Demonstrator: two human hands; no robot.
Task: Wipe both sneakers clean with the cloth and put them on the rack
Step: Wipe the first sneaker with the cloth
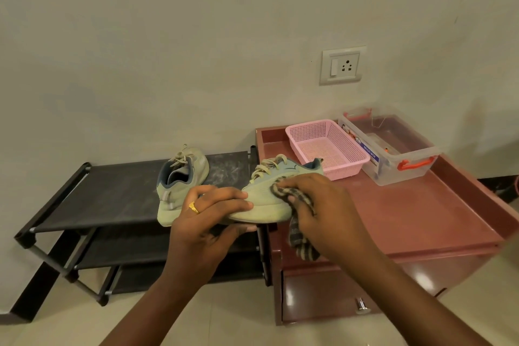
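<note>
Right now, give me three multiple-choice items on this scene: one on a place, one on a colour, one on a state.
1. Where is the unheld sneaker? A. on the rack's top shelf B. on a chair C. on a stool
2. What colour is the basket? A. blue B. pink C. white
3. What does the right hand hold? A. nothing B. a brush C. the cloth
Answers: 1 A, it sits on the dark top shelf; 2 B, its mesh is pink; 3 C, its fingers press the cloth onto the held sneaker, which the left hand grips by the toe.
</note>
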